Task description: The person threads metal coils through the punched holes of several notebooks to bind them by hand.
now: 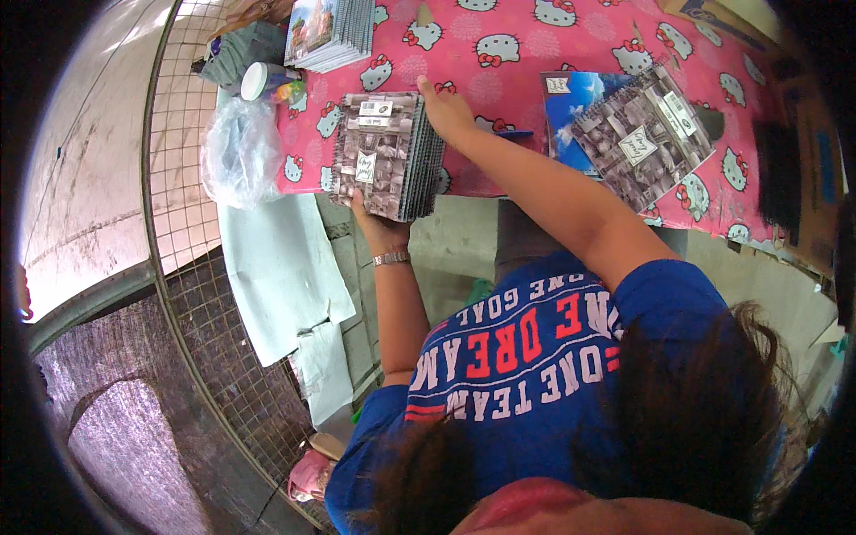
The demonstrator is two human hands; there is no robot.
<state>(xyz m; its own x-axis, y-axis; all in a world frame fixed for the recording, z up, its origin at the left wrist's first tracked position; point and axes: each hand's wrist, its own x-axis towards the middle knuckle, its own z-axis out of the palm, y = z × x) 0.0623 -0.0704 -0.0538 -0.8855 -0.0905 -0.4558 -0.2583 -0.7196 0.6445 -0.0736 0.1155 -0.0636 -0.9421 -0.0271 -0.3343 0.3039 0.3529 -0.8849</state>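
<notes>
A thick stack of spiral notebooks [364, 160] with grey photo-collage covers is between my hands at the table's near edge. My left hand [383, 230] grips its near end, thumb on the top cover and the other fingers hidden underneath. On the far right side of the stack, my right hand [448, 114] presses against the spiral edges, one digit showing at the far corner. Farther right lies another grey collage notebook [644, 138], tilted and partly covering a blue sky-patterned notebook [584, 94].
A pink cartoon-print cloth [499, 85] covers the table. More spiral notebooks [330, 34] are stacked at the back left. Nearby are a white-lidded jar [257, 82] and a clear plastic bag [241, 152]. A wire mesh screen [192, 116] borders the left side.
</notes>
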